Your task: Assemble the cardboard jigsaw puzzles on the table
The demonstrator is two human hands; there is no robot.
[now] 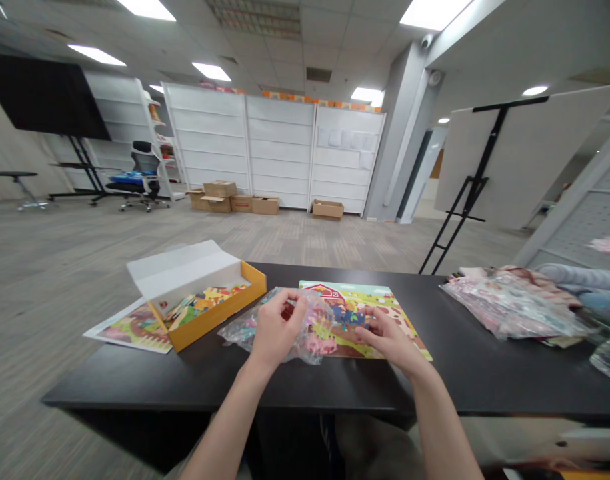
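My left hand [279, 325] is closed, thumb and fingers pinching the edge of a clear plastic bag [245, 331]. Colourful small pieces show through the bag's film. My right hand [387, 339] has its thumb and fingers curled at a dark blue cut-out piece [352, 318], which it grips by the right end. Beneath both the bag and the right hand lies a farm picture board [405, 317] with a red barn. Pink pieces [322, 345] show at the bag's lower right, whether inside it or in front I cannot tell.
To the left, an open yellow box [219, 313] holds several printed cut-outs and rests partly on a picture sheet [135, 328]. Plastic-wrapped fabric packs [519, 303] lie at the right of the black table [365, 390]. An easel [477, 170] stands beyond.
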